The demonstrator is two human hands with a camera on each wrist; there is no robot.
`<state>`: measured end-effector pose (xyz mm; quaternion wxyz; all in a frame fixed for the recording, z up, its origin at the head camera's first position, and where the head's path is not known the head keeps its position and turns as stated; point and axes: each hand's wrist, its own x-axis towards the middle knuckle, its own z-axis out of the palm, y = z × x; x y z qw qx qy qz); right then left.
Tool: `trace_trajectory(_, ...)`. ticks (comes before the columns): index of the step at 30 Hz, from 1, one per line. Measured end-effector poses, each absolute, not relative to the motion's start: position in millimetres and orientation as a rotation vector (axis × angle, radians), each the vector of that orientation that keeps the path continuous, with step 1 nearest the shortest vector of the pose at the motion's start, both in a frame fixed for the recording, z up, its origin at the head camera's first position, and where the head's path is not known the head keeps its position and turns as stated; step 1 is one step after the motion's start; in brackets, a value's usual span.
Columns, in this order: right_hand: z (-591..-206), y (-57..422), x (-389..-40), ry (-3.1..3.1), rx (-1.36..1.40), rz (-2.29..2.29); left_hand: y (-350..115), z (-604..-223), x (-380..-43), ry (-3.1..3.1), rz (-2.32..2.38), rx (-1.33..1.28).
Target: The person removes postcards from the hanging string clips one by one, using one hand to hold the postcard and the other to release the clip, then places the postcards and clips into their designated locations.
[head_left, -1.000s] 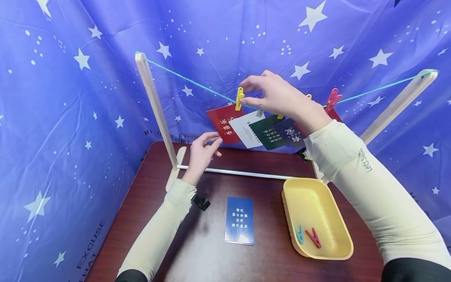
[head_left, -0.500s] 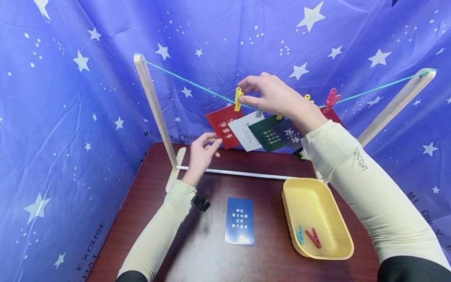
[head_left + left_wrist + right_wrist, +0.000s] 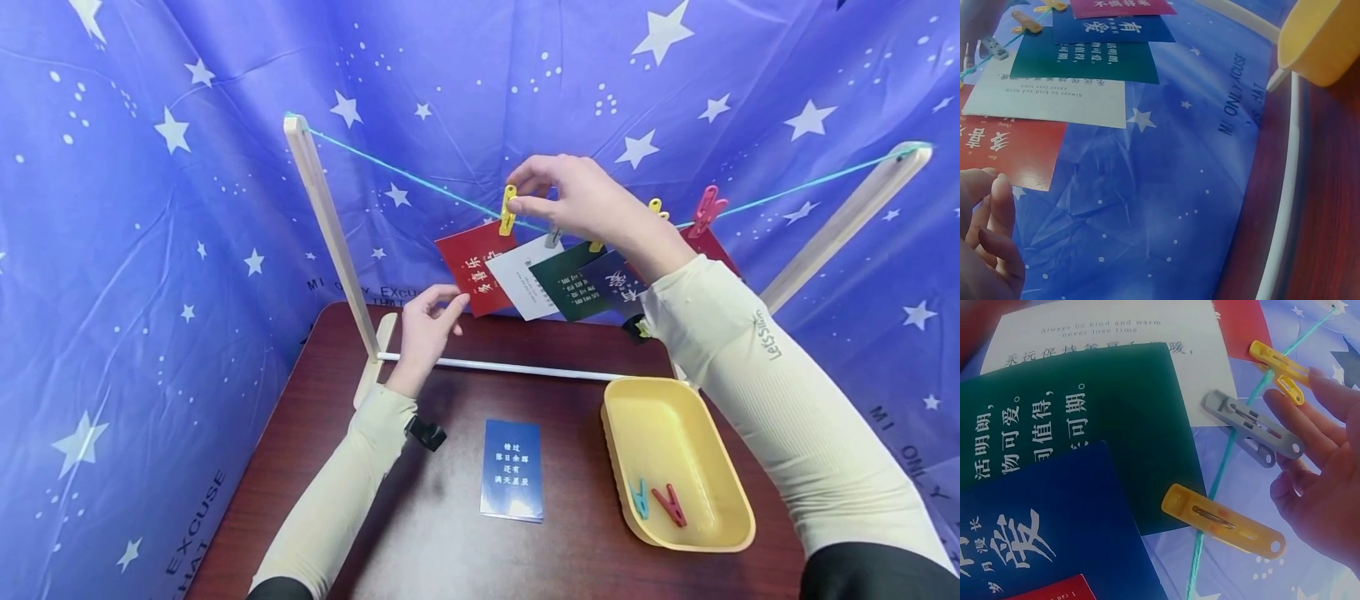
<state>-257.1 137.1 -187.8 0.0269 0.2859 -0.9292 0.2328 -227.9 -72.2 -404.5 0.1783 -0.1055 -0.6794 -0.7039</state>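
Note:
My right hand (image 3: pixel 581 196) pinches a yellow clothespin (image 3: pixel 508 210) on the teal string; the right wrist view shows the thumb and fingers at its free end. From that clothespin hangs a red card (image 3: pixel 474 262) with white characters. My left hand (image 3: pixel 431 329) is at the card's lower left edge, its fingers bent loosely and the thumb tip overlapping the edge. Along the string to the right hang a white card (image 3: pixel 521 275) under a grey clothespin (image 3: pixel 1250 427), a green card (image 3: pixel 573 283), a dark blue card (image 3: pixel 1041 531), and more red cards, partly behind my right arm.
A blue card (image 3: pixel 512 471) lies on the brown table. To its right stands a yellow tray (image 3: pixel 697 417) with a blue clothespin (image 3: pixel 641 500) and a red clothespin (image 3: pixel 670 505) inside. Wooden posts (image 3: pixel 330 242) carry the string, with a white bar (image 3: pixel 525 368) running low between them.
The red card and the white card have swung slightly, their lower edges dropping a little. My left hand has shifted slightly left; my right hand stays at the yellow clothespin.

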Motion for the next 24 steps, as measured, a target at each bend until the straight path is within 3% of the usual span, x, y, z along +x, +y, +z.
trace_trajectory(24, -206.7, 139.7, -255.3, -2.647, 0.971, 0.796, -77.8, -408.5, -226.0, -1.910, -1.975, -0.296)
